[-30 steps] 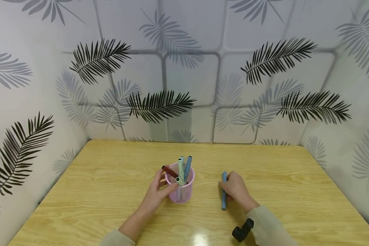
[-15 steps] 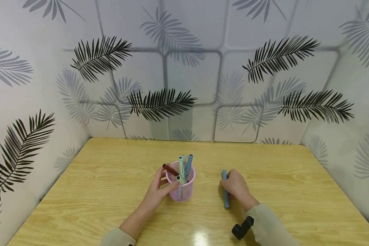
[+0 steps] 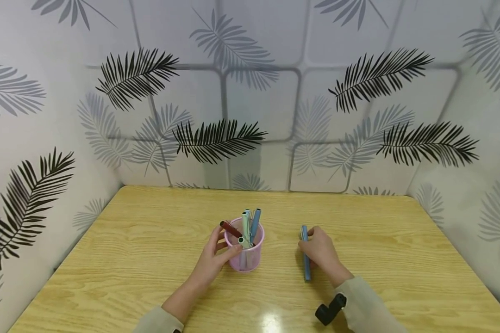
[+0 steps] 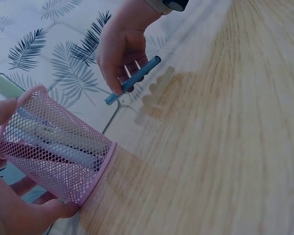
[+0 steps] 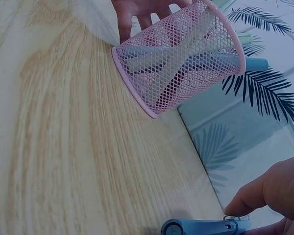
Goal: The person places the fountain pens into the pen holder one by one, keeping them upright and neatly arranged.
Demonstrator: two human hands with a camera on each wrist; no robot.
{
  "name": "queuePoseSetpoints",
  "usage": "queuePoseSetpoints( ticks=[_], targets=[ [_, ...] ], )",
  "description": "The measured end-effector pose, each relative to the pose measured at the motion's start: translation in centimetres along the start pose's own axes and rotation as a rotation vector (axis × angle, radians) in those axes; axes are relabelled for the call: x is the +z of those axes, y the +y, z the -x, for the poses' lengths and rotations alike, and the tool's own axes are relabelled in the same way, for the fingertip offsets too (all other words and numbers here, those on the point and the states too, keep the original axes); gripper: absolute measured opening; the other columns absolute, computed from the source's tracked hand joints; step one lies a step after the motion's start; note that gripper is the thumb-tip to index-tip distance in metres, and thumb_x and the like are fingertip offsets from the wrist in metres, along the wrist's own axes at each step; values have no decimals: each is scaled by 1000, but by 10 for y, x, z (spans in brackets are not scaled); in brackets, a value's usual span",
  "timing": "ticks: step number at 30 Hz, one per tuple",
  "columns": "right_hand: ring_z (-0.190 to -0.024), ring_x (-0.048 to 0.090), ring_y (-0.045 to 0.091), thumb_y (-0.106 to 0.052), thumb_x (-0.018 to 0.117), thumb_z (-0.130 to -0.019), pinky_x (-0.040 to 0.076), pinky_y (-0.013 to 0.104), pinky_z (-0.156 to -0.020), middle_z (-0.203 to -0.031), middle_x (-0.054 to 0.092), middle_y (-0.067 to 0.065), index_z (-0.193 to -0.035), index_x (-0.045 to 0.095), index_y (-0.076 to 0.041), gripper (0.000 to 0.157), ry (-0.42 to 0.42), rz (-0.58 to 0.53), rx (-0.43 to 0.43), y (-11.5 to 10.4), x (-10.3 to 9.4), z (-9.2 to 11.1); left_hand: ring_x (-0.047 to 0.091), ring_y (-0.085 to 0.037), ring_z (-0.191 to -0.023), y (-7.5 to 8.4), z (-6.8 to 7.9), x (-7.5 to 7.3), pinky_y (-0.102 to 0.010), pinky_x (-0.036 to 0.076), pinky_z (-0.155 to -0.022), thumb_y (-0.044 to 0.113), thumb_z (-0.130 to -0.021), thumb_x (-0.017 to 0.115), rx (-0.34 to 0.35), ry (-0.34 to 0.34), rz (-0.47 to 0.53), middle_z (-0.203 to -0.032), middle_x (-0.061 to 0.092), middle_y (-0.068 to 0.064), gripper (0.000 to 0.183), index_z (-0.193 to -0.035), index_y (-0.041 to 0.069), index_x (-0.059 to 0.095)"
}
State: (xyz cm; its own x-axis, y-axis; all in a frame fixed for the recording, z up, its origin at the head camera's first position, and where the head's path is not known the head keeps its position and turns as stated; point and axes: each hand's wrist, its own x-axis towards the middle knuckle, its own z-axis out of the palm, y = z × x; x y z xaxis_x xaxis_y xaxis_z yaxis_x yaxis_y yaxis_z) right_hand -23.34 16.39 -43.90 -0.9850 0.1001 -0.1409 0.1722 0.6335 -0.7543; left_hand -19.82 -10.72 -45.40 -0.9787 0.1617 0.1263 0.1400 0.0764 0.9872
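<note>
A pink mesh pen holder (image 3: 250,262) stands upright on the table, my left hand (image 3: 211,259) curled round its left side with the thumb near the rim. Out of it lean a dark red pen (image 3: 230,228), light green pens (image 3: 245,224) and a blue pen (image 3: 256,222). To the right, my right hand (image 3: 321,249) pinches another blue pen (image 3: 307,270) between thumb and fingers. In the left wrist view this blue pen (image 4: 137,78) shows above the table's surface, with a reflection under it. Its clip faces the fingers in the right wrist view.
The wooden table (image 3: 158,217) reaches back to a wall (image 3: 258,111) with a leaf pattern, which also rises at both sides. A black wrist camera (image 3: 331,309) sits on the right sleeve (image 3: 366,305).
The blue pen in my right hand has shifted slightly away from me, its near end swinging a little right. My left hand and the pen holder stay put.
</note>
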Motion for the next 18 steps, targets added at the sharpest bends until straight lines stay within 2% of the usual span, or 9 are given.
queuePoseSetpoints(
  ticks=[3,10,18],
  targets=[
    [-55,56,19,-10,56,-86,50,32,-44,-80,57,16,-119,44,8,39,9,-11,-30,-1,-2,2,41,-35,-120,5,1,1,-47,43,-90,22,-88,64,-9,-4,6,-134,39,-14,66,-144,19,30],
    [-62,56,21,-12,55,-88,50,33,-45,-97,56,22,-120,44,6,38,29,-36,-97,-4,-3,5,40,-38,-119,30,11,2,-48,41,-92,21,-88,63,-30,-16,6,-134,39,-18,66,-145,14,29],
    [-63,56,21,-11,56,-89,51,33,-46,-95,55,20,-122,44,4,39,60,-69,-124,-10,-3,8,40,-38,-119,33,13,3,-47,42,-92,20,-89,63,-37,-14,8,-134,38,-17,67,-145,15,28]
  ],
)
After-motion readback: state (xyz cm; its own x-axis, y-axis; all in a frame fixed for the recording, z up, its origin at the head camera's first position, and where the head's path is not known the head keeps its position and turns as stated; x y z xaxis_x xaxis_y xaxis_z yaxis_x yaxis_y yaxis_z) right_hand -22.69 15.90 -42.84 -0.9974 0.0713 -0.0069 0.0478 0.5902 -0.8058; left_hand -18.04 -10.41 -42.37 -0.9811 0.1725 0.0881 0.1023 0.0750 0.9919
